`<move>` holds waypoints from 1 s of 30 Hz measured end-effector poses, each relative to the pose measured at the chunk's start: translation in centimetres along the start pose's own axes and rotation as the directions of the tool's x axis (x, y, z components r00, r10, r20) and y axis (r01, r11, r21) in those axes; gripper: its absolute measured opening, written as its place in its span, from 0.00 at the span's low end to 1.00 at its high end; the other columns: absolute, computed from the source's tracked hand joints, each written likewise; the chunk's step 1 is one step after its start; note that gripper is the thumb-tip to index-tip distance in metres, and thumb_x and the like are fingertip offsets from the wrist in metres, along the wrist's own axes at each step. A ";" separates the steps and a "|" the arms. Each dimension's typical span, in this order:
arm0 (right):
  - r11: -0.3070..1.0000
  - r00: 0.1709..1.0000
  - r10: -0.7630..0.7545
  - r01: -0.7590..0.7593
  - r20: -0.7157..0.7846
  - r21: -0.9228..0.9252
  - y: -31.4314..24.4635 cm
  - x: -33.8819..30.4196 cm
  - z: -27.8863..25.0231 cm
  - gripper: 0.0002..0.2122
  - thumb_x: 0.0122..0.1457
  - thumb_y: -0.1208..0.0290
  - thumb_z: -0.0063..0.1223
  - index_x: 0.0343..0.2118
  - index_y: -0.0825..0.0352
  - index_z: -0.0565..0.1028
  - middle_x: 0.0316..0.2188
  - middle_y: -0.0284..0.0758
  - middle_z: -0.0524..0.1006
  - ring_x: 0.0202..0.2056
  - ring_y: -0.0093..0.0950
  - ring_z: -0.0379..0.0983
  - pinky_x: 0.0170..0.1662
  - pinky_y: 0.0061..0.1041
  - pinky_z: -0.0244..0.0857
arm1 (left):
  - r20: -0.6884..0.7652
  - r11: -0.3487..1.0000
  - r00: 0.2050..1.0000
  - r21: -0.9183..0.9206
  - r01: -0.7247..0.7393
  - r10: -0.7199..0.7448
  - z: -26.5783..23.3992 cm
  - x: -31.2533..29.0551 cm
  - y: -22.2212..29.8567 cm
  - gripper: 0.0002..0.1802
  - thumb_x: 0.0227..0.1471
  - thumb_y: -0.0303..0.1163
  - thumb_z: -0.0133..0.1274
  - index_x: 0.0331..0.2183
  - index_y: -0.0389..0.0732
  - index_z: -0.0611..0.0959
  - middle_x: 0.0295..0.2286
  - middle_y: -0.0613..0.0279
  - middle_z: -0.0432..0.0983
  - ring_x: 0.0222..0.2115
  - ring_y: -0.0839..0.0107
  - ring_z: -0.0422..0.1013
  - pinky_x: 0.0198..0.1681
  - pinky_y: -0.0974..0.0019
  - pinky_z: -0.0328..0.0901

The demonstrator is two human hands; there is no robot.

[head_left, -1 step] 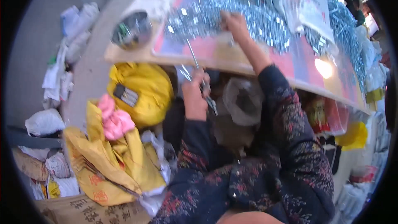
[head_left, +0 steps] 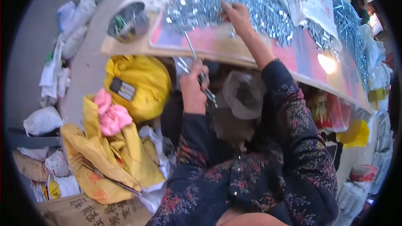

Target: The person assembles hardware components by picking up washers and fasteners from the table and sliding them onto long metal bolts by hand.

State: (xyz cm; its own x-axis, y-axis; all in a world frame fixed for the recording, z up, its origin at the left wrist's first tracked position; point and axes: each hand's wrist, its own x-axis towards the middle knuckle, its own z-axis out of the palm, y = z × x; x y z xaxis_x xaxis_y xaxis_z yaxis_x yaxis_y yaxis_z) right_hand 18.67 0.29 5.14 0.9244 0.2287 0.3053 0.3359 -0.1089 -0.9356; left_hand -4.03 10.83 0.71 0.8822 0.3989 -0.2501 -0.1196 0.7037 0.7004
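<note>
so the left hand (head_left: 194,81) is closing its fingers around a few long thin silver metal rods (head_left: 190,46), holding them just off the near edge of the table, with one rod sticking up toward the far side and the other ends poking out below the fist. the right hand (head_left: 237,16) is reaching further out to the right, fingers curling in narrow over a big heap of short shiny silver-blue metal pieces (head_left: 213,2), and i can't tell if it's pinching one. that heap is sprawling across the far part of a table covered in a pink, blue and yellow checked sheet (head_left: 261,52). a round grey metal bowl (head_left: 142,19) is sitting at the table's left end with something green inside, and a white printed sack (head_left: 307,2) is lying on the right side by the heap. below the table, a bulging bright yellow bag (head_left: 146,81) is resting left of the left hand, and a bunched pink cloth (head_left: 115,119) is draping over a yellow printed sack (head_left: 83,155) nearer in.
</note>
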 end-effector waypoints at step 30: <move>0.876 0.970 0.182 -0.234 0.161 0.421 -1.9 -8.7 -3.3 0.09 0.60 0.68 0.51 0.26 0.68 0.74 0.20 0.29 0.74 0.16 0.14 0.60 0.18 0.15 0.51 | 0.277 0.969 0.936 0.179 0.172 -0.218 3.6 -1.4 -4.1 0.13 0.53 0.33 0.56 0.38 0.36 0.78 0.19 0.66 0.70 0.12 0.84 0.57 0.12 0.81 0.48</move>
State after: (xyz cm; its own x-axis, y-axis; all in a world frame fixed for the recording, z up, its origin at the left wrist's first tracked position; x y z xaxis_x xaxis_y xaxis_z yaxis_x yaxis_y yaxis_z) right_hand 10.62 -4.69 4.87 0.9288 0.3574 0.0978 0.0021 0.2587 -0.9660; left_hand -3.12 5.27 0.55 0.9779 0.0572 -0.2011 0.1175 0.6454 0.7548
